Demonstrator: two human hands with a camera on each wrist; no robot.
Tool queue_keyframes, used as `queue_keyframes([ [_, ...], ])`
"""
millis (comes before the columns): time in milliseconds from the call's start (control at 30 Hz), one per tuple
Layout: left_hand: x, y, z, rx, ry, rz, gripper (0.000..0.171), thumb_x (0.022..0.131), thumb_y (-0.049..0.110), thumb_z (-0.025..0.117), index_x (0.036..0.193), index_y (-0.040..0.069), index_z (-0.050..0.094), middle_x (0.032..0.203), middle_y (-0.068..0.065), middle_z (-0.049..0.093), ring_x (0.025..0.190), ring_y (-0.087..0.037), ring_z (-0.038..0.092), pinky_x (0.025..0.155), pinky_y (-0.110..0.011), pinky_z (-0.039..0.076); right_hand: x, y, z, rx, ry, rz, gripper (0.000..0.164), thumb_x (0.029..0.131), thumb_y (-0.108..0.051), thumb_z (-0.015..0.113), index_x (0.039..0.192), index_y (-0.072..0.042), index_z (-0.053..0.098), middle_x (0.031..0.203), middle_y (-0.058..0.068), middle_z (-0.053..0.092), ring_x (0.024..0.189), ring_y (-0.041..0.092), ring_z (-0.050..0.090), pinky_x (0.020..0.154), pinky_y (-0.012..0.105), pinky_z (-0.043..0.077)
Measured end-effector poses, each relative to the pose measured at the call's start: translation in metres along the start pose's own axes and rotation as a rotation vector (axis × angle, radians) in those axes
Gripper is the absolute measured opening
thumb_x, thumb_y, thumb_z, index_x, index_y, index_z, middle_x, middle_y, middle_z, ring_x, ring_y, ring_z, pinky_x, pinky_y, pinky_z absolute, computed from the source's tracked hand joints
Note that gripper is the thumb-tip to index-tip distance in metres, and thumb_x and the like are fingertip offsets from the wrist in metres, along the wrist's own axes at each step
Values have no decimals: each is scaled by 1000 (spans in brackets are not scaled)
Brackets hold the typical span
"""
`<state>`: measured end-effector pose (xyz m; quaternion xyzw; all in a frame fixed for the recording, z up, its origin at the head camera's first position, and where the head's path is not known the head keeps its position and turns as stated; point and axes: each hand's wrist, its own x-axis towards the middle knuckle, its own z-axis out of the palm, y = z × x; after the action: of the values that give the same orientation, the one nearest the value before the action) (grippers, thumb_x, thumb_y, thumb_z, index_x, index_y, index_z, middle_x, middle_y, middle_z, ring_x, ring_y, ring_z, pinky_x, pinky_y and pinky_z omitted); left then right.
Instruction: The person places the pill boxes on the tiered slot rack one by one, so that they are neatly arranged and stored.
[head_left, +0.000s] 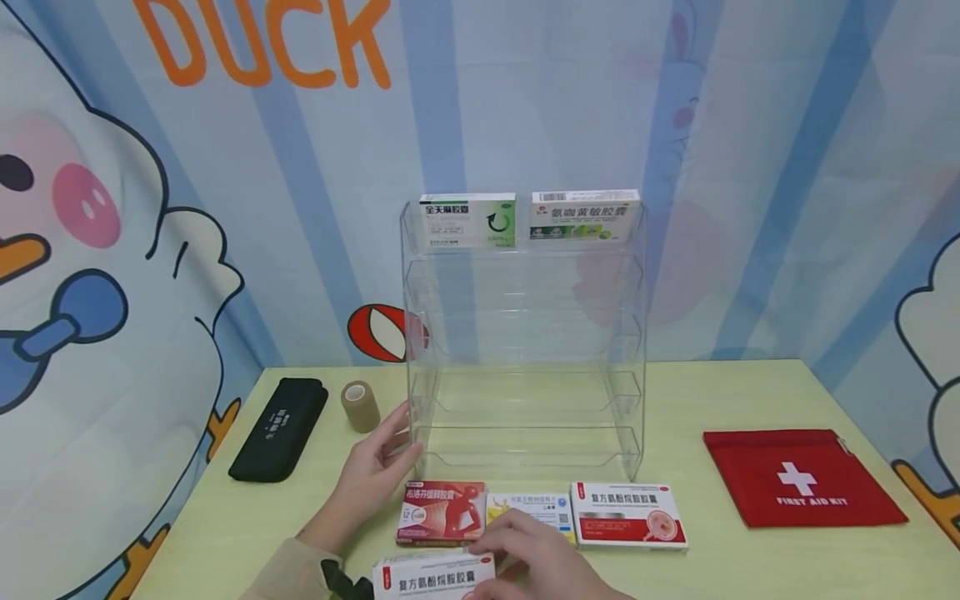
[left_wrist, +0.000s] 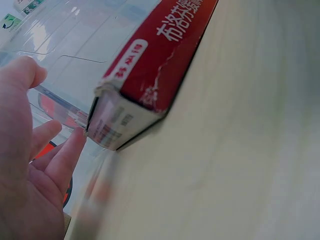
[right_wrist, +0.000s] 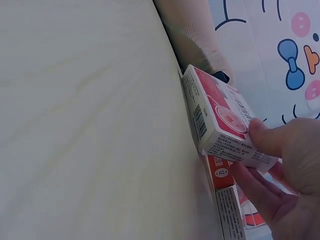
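My right hand [head_left: 536,554] pinches a white and red medicine box [head_left: 435,577] by its right end, near the table's front. In the right wrist view the thumb lies on its printed face and the fingers are beneath. My left hand [head_left: 378,467] is at the lower left side of a clear acrylic display rack [head_left: 525,435], its fingers fairly straight against the side. Before the rack lie a red medicine box [head_left: 441,512], a white-yellow-blue box [head_left: 531,505] partly behind my right hand, and another white and red box [head_left: 628,517]. The red box [left_wrist: 160,60] looms large beside my left hand in its wrist view.
On the rack's top tier stand a green and white box [head_left: 468,221] and a white box with a green strip [head_left: 584,217]. A black case [head_left: 279,429] and a tan tape roll [head_left: 361,407] lie left; a red first aid pouch [head_left: 804,479] lies right.
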<state>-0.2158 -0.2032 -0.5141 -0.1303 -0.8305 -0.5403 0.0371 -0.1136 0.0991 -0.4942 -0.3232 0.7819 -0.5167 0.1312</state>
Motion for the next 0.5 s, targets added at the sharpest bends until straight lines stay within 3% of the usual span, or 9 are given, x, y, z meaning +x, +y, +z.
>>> queue_keyframes([
  [167, 1, 0, 0, -1, -6, -1, 72, 107, 18, 73, 171, 28, 41, 169, -11, 54, 147, -38, 64, 113, -35, 61, -1, 2, -1, -5, 70, -65, 27, 103, -36, 79, 128, -25, 77, 127, -3, 71, 106, -1, 69, 95, 20, 66],
  [333, 2, -1, 1, -8, -5, 5, 72, 107, 17, 73, 171, 27, 41, 169, -12, 55, 146, -39, 64, 112, -37, 61, 1, 1, -4, -37, 164, -157, 26, 99, -30, 83, 122, -20, 78, 125, 2, 71, 105, 2, 72, 90, 23, 68],
  [500, 2, -4, 1, -11, 0, -30, 73, 107, 20, 73, 171, 31, 41, 169, -9, 55, 148, -36, 63, 113, -35, 60, 4, 2, -11, -85, 250, -230, 23, 98, -22, 83, 120, -16, 78, 123, 3, 72, 104, 6, 74, 85, 27, 70],
])
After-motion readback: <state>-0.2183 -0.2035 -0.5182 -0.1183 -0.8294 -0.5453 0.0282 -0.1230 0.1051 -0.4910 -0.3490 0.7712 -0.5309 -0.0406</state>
